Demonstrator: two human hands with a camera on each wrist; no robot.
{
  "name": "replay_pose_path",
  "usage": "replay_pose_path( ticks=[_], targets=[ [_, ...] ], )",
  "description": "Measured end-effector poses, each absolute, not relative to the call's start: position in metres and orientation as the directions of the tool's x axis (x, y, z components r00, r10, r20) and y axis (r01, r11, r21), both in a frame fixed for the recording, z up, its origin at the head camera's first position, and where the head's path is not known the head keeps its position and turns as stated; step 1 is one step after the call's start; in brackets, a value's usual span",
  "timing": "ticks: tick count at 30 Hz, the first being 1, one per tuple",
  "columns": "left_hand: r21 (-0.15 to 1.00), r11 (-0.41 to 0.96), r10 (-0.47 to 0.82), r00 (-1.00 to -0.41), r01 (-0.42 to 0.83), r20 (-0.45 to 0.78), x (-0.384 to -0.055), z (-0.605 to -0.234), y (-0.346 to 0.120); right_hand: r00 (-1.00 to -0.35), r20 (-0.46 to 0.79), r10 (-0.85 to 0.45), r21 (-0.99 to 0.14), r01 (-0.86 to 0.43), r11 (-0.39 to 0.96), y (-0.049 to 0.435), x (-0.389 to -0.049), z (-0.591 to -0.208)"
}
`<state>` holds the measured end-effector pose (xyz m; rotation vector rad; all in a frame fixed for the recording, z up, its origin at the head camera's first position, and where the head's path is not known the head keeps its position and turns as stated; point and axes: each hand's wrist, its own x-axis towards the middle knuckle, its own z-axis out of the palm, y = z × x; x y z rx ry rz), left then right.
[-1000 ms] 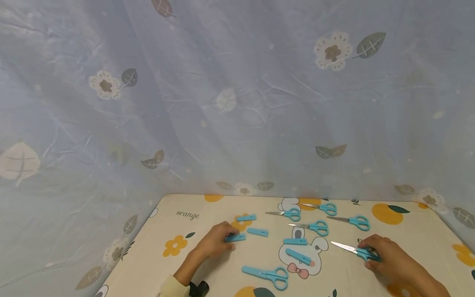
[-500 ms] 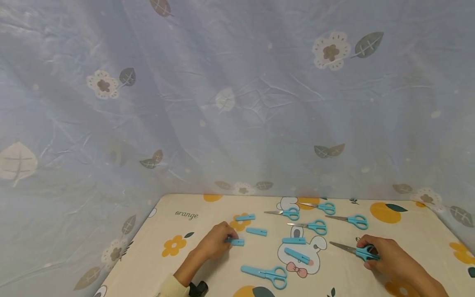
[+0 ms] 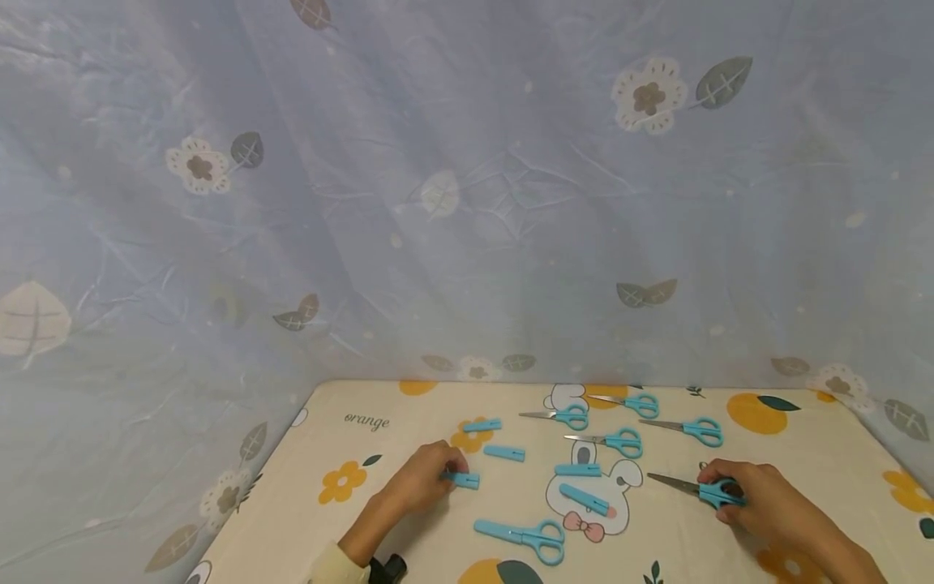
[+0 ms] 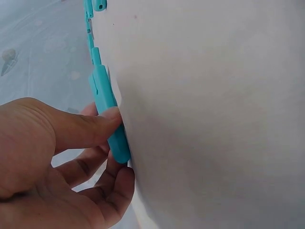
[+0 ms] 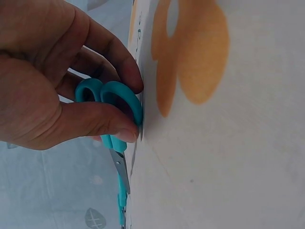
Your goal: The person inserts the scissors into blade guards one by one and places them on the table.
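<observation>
My left hand [image 3: 429, 478] pinches a blue scissors cover [image 3: 464, 481] between thumb and fingers, low over the cloth; its slotted end points right. In the left wrist view the thumb presses along the side of this cover [image 4: 106, 95]. Over on the right, my right hand [image 3: 759, 499] grips the blue handles of a pair of scissors [image 3: 674, 484], its bare blades closed and pointing left. The right wrist view shows the thumb on the handle loops [image 5: 121, 98], close to the cloth. Between the hands lie two more covers, one straight [image 3: 578, 470] and one slanted [image 3: 584, 499].
Several bare-bladed scissors [image 3: 616, 441] lie toward the back right, tips leftward. Two covers [image 3: 504, 453] rest beyond my left hand. A covered pair of scissors [image 3: 520, 537] lies in front. The patterned tablecloth [image 3: 409, 414] ends at a grey-blue curtain [image 3: 511, 243].
My left hand has shifted the cover slightly toward me, tilting its slotted end down in view. The right hand keeps its grip on the scissors, nearly still; their blades look darker.
</observation>
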<state>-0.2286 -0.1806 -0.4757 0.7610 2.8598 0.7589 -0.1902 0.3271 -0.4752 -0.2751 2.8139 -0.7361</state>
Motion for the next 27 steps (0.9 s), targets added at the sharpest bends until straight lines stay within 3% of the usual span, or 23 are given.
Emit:
replay_pose_path(
  ticks=[18,27],
  targets=[
    [0.498,0.714,0.532,-0.844,0.492,0.071,-0.225,-0.472,-0.186,-0.964,-0.107,-0.245,-0.49,-0.163,0.856,0.335,-0.189,-0.464],
    [0.599,0.688,0.52,-0.854,0.41,-0.013,-0.224,-0.466,-0.196,-0.959,-0.093,-0.267,-0.594,-0.162,0.788,0.344,-0.187,-0.467]
  ],
)
